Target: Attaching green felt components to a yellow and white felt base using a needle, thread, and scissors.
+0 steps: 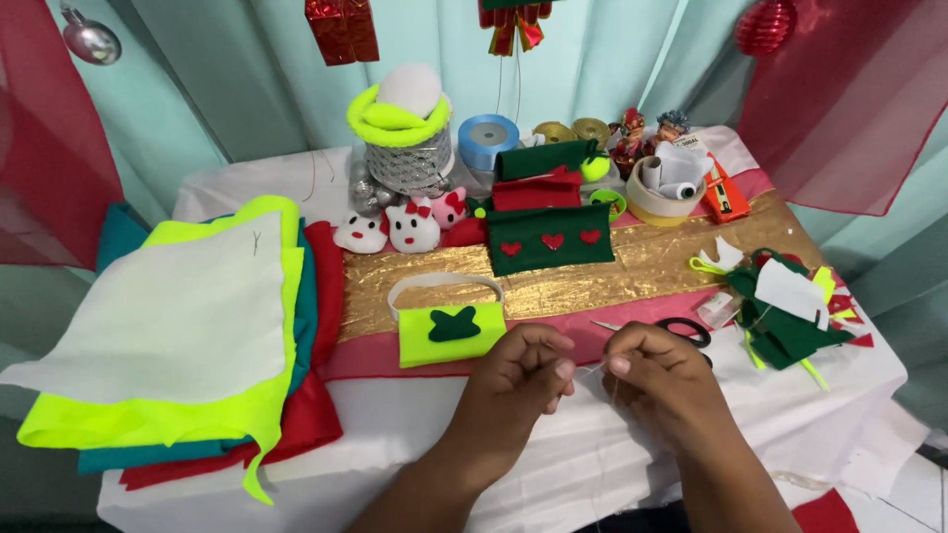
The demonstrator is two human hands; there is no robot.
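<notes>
Hands meet above the tabletop's (pixel 415 419) near edge: left hand (pixel 518 375) and right hand (pixel 657 375), each with fingers pinched shut on a thin thread (pixel 591 369) stretched between them. Scissors (pixel 681 331) lie just behind the right hand; a yellow pouch (pixel 451 334) sits beside the left.

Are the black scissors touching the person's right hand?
Cannot tell. In the head view the right hand overlaps the scissors lying on the table, so contact or gap is hidden.
</notes>
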